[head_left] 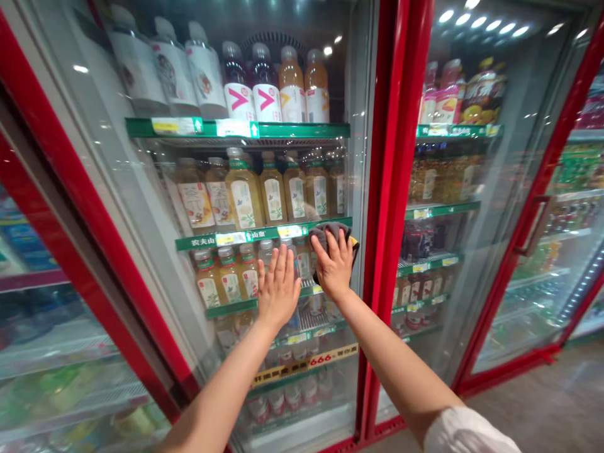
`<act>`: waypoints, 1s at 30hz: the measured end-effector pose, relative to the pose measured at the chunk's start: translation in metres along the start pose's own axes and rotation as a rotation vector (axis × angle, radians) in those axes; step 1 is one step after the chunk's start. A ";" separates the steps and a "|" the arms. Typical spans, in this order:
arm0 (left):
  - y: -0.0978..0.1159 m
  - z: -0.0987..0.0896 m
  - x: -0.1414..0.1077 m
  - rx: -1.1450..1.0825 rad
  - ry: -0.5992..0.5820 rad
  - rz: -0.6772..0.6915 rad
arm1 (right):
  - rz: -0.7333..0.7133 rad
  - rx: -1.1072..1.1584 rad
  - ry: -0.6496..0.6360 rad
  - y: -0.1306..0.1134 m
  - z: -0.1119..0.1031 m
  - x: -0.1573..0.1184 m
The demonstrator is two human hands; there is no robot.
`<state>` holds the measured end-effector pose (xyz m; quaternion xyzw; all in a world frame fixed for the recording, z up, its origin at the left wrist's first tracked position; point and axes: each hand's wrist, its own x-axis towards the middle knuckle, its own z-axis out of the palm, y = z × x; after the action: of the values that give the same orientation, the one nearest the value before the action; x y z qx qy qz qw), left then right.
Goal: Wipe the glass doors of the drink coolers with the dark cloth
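My left hand (278, 286) lies flat against the glass door (325, 390) of a drinks fridge, fingers stretched out and holding nothing. To its right, my right hand (336, 264) presses a dark grey cloth (325, 234) with a yellow-and-black edge onto the same glass. The cloth bunches out above and beside the fingers, near the door's right side. Behind the pane, a green shelf strip (202, 241) with price tags runs just above my left hand. Tea bottles (243, 195) stand on that shelf, and smaller bottles (231, 280) sit on the one below.
A red frame post (394, 189) separates this door from another fridge section on the right. Farther right, a red door has a handle (535, 223). Another red-edged door (70, 270) slants across the left. Large white-labelled bottles (174, 66) fill the top shelf. Grey floor (542, 409) shows at lower right.
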<state>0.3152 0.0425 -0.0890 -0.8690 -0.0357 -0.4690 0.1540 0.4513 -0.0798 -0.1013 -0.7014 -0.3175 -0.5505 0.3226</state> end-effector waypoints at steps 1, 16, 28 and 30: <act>0.000 -0.001 -0.002 0.004 -0.005 -0.009 | -0.109 0.021 -0.056 0.002 -0.003 -0.008; -0.002 -0.004 -0.043 0.065 -0.066 -0.163 | -0.291 0.123 -0.160 -0.015 -0.002 -0.018; 0.038 0.017 -0.036 -0.010 -0.043 -0.152 | -0.539 0.052 -0.187 0.069 -0.046 -0.065; 0.046 0.021 -0.029 -0.013 -0.013 -0.166 | -0.420 -0.004 -0.097 0.075 -0.059 -0.044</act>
<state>0.3253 0.0074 -0.1342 -0.8670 -0.1056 -0.4746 0.1087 0.4697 -0.1755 -0.1409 -0.6463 -0.4707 -0.5717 0.1839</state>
